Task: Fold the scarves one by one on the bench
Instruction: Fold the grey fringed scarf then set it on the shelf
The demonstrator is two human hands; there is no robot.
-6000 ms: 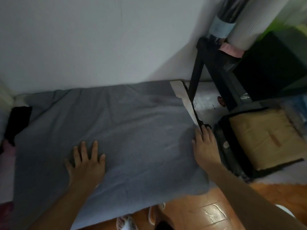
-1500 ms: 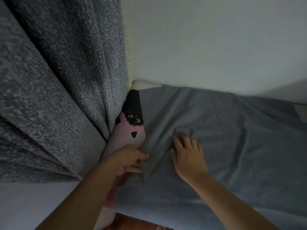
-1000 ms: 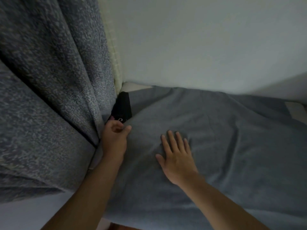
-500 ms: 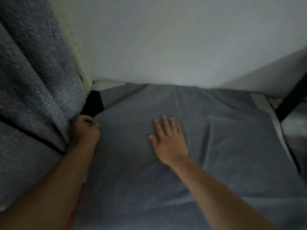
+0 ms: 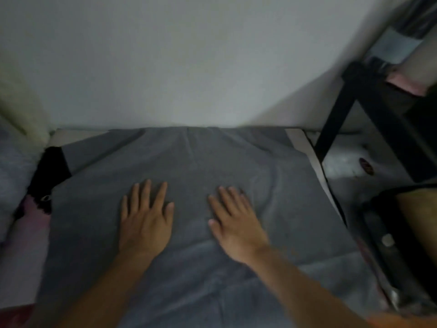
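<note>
Both hands, left hand (image 5: pixel 144 221) and right hand (image 5: pixel 234 224), lie flat (fingers straight) on the grey scarf (image 5: pixel 212 162).

A plain white wall (image 5: pixel 177 62) stands at the back. On the left lies a soft pink and black cushion (image 5: pixel 39 197) with a small eye shape on its dark part. Beside it, at the far left edge, is a pale blue-grey cloth (image 5: pixel 11 166). On the right stands a black metal frame (image 5: pixel 369 114) with slanted bars. A pink folded cloth (image 5: pixel 404 82) rests on top of it. Lower right sits a black bag (image 5: pixel 387 245) with a tan brown box (image 5: pixel 418 209) in it.
</note>
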